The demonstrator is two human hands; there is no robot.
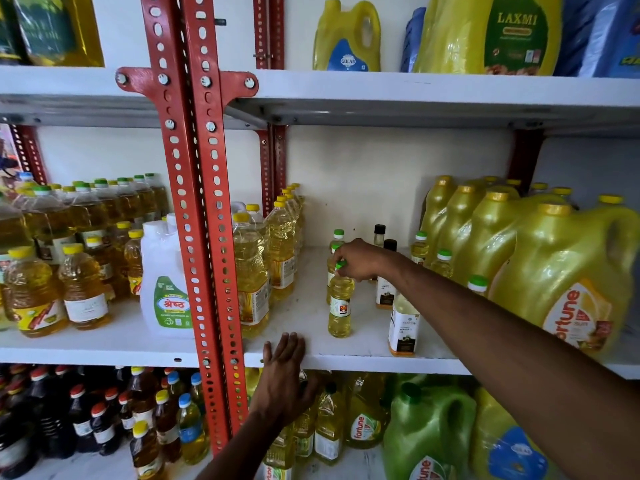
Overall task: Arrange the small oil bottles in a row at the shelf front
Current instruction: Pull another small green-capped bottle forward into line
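A small yellow oil bottle (340, 306) with a green cap stands on the white middle shelf (346, 360), a little back from the front edge. My right hand (358, 259) grips its cap from above. Two more small green-capped bottles (337, 235) stand in a line behind it, partly hidden by my hand. Other small green-capped bottles (444, 263) stand to the right beside the big jugs. My left hand (284, 362) lies flat with fingers spread on the shelf's front edge, left of the held bottle, holding nothing.
White-labelled bottles with black caps (402, 325) stand right of the held bottle. Large yellow jugs (568, 282) fill the shelf's right end. Tall oil bottles (251, 275) line the left side by the red upright post (204, 209). Bare shelf lies between them.
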